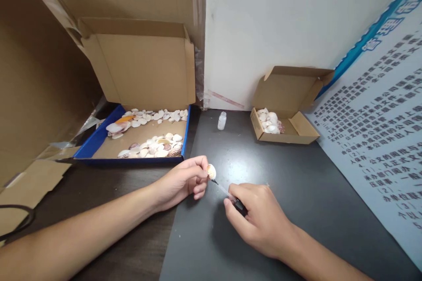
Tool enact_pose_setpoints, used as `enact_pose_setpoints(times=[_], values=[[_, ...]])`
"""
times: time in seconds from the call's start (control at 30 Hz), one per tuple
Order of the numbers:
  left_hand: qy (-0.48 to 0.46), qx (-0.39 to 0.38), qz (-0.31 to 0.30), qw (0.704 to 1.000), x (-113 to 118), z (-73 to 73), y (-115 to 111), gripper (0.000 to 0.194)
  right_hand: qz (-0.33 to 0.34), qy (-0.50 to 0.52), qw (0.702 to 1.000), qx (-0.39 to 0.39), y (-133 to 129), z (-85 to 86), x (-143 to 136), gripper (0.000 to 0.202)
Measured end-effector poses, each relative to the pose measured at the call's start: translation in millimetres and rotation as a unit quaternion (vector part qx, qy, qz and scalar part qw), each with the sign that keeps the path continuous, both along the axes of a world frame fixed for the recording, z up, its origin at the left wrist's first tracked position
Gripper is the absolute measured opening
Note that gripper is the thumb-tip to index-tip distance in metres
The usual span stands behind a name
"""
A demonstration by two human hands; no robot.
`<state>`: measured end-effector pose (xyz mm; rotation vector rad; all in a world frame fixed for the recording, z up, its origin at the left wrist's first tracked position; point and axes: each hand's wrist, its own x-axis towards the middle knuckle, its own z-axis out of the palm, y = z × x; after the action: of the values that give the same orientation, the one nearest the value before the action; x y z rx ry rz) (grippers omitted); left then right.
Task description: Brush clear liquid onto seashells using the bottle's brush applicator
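Observation:
Between the thumb and fingers of my left hand is a small white seashell with an orange-brown patch. My right hand grips the black cap of a brush applicator, whose thin clear stem points at the shell. Its dark tip is at the shell's lower edge; whether it touches I cannot tell. Beyond my hands, a small bottle with whitish contents stands upright without a cap.
A blue-sided cardboard box at the left, lid raised, holds many shells in two groups. At the right, a smaller cardboard box holds a pile of shells. A white panel rises behind, and a printed sheet lines the right side.

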<state>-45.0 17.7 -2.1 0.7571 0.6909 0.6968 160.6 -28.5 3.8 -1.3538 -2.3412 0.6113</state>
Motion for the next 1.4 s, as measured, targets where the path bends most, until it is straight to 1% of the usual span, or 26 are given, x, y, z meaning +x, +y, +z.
enact_pose_setpoints(times=[0.1,0.2,0.27,0.33,0.4,0.47,0.53,0.63,0.73,1.0,1.2,1.4], values=[[0.006,0.004,-0.007,1.000,0.6,-0.9,-0.1,0.012,0.003,-0.004,1.000,-0.005,1.1,-0.3,-0.1,0.028],[0.013,0.006,-0.010,1.000,1.5,-1.0,-0.3,0.012,-0.024,-0.038,0.999,-0.021,4.4,-1.1,0.2,0.029],[0.014,0.010,-0.011,1.000,2.1,-0.6,-0.5,0.013,-0.039,-0.043,0.998,-0.025,5.9,-1.0,0.5,0.030],[0.016,0.014,-0.013,1.000,2.4,-0.1,-0.7,0.013,-0.029,-0.025,0.999,-0.020,5.8,-0.5,0.6,0.030],[0.020,0.017,-0.013,1.000,2.6,0.1,-0.9,0.013,-0.003,0.000,1.000,-0.014,4.7,0.0,0.6,0.030],[0.021,0.017,-0.015,1.000,2.3,-0.1,-0.8,0.012,0.013,0.006,1.000,-0.014,3.8,-0.1,0.5,0.029],[0.020,0.017,-0.019,0.999,1.9,-0.7,-0.6,0.012,0.002,-0.016,1.000,-0.020,3.9,-0.6,0.3,0.028],[0.020,0.019,-0.025,0.999,1.2,-1.7,-0.1,0.012,-0.032,-0.054,0.998,-0.029,5.5,-1.2,-0.1,0.030],[0.020,0.020,-0.023,0.999,1.1,-1.7,0.0,0.012,-0.040,-0.054,0.997,-0.025,5.9,-1.2,-0.5,0.031],[0.036,0.032,-0.026,0.999,2.3,-1.1,-1.3,0.012,0.004,0.000,1.000,-0.012,1.1,0.2,-0.5,0.028],[0.039,0.041,-0.026,0.998,3.3,-2.5,-2.3,0.012,0.018,-0.005,1.000,-0.024,1.5,0.5,-1.4,0.027],[0.046,0.065,-0.033,0.996,3.5,-4.7,-2.0,0.022,0.027,-0.015,0.999,-0.040,2.1,0.2,-1.1,0.028]])
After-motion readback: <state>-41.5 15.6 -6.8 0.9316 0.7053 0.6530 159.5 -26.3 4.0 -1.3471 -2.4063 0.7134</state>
